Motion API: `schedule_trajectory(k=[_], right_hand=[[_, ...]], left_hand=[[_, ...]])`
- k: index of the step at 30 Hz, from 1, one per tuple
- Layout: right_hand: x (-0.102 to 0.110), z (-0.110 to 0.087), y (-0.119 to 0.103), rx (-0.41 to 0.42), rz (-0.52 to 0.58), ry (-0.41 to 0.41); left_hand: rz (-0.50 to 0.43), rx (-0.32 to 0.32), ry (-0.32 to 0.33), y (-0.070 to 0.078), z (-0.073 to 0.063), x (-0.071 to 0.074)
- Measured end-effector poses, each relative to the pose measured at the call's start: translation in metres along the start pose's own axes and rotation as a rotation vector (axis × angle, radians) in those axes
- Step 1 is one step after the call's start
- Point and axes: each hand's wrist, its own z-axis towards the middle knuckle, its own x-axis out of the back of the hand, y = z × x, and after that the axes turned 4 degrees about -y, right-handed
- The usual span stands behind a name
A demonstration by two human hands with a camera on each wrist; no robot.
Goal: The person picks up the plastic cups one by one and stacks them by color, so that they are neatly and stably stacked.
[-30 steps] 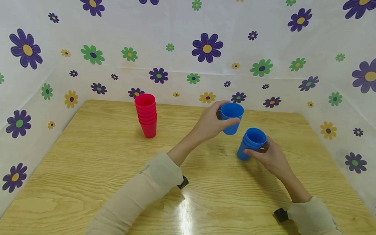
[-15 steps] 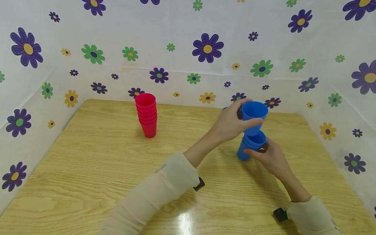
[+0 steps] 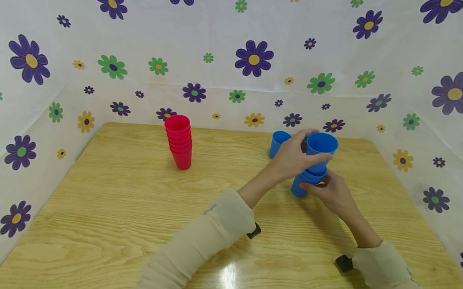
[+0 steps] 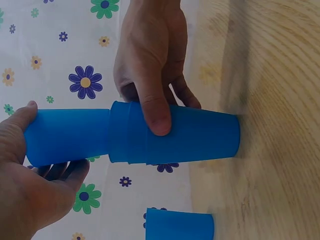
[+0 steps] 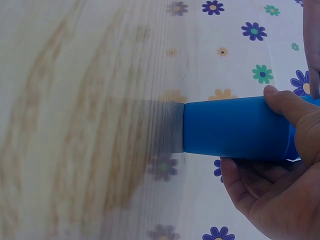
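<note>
My left hand [image 3: 291,158] grips a blue cup [image 3: 322,145] near its rim, upright above a nested stack of blue cups [image 3: 300,188]. In the left wrist view the lower end of that held cup [image 4: 70,135] meets the mouth of the stack [image 4: 200,135]. The right hand [image 3: 336,194] wraps thumb and fingers around the stack, which stands on the table. In the right wrist view its thumb and fingers lie on opposite sides of the lower blue cup [image 5: 235,127]. Another blue cup [image 3: 279,143] stands behind the left hand, partly hidden by it.
A tall stack of nested red cups [image 3: 181,144] stands on the wooden table [image 3: 116,217] at the left. A white cloth with flower prints [image 3: 205,31] rises behind the table and at both sides.
My left hand has carried its blue cup rightwards, then lowered it onto the blue stack's mouth. The blue cup behind has come into view. The right hand holds the stack in the same place.
</note>
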Motion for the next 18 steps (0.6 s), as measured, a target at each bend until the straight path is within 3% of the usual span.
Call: schedule_trajectory(k=[8,13,18], right_hand=[[0.000,-0.001,0.001,0.012,0.001,0.000],[0.000,-0.002,0.001,0.000,-0.034,0.007],[0.001,-0.001,0.000,-0.032,-0.035,0.001]], left_hand=[[0.030,0.033,-0.017,-0.007,0.001,-0.006],[0.027,0.019,-0.054,-0.013,0.000,-0.009],[-0.014,0.006,0.022,-0.022,0.000,-0.010]])
